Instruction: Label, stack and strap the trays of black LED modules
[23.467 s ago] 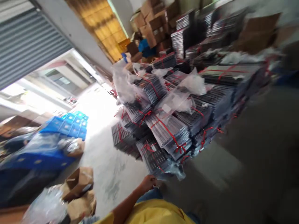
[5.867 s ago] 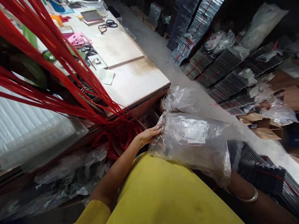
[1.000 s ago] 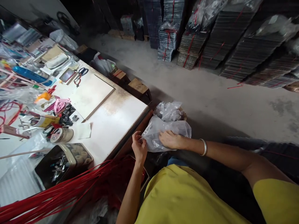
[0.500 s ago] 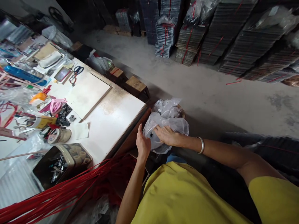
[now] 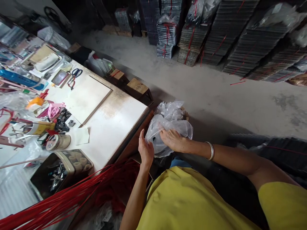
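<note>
Change: little since half a second ago; both hands still on bag.
Left hand (image 5: 145,150): flat, fingers apart, against bag edge.
Right hand (image 5: 173,140): spread, pressing bag top.
Plastic bag (image 5: 178,127): clear, crumpled, bunched beside surface (image 5: 120,118).

Under the right hand's fingers (image 5: 168,135) lies a thin, glossy, crinkled clear plastic bag (image 5: 178,127); just left of them, a matt, stained wooden tabletop (image 5: 120,118).

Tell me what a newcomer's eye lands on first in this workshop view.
Both hands meet at the middle on a crumpled clear plastic bag: the left hand flat against its side, the right hand pressed on top. A thick sheaf of red straps sweeps across the lower left, below a cluttered white table. Strapped dark stacks line the far floor.
</note>
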A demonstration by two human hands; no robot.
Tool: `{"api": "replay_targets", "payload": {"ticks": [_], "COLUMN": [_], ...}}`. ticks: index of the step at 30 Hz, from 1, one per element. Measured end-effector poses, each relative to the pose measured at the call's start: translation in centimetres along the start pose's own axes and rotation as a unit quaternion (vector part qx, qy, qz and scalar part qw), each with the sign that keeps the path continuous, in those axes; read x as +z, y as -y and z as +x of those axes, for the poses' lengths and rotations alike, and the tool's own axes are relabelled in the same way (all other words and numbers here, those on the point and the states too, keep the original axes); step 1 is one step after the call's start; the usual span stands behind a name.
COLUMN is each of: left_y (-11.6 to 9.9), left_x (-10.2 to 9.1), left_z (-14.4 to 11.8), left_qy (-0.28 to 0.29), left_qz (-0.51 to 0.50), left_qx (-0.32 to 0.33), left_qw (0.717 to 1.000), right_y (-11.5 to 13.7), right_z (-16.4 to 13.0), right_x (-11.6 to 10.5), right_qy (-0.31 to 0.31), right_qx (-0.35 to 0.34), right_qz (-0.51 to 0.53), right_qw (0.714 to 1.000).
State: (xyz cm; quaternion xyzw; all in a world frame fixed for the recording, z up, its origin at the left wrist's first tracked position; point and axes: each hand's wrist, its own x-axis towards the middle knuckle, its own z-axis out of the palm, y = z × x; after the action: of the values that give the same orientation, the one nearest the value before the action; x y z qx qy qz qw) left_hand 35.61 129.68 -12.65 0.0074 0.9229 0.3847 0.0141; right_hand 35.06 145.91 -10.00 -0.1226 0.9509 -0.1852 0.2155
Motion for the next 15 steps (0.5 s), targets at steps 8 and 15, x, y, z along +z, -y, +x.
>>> {"api": "replay_targets", "payload": {"ticks": [8, 15], "left_y": [0.8, 2.9], "left_x": [0.9, 2.0], "left_z": [-0.5, 0.0], "left_qy": [-0.008, 0.004], "left_qz": [-0.029, -0.055], "left_qx": [0.043, 0.054], "left_qw": [0.999, 0.997], "right_y": [-0.3, 0.9], "right_z": [-0.5, 1.2], "right_x": [0.1, 2.1], "right_qy": [-0.008, -0.018], "right_qx": [-0.005, -0.062], "right_qz": [0.013, 0.098], "right_qw": [1.000, 0.993]}}
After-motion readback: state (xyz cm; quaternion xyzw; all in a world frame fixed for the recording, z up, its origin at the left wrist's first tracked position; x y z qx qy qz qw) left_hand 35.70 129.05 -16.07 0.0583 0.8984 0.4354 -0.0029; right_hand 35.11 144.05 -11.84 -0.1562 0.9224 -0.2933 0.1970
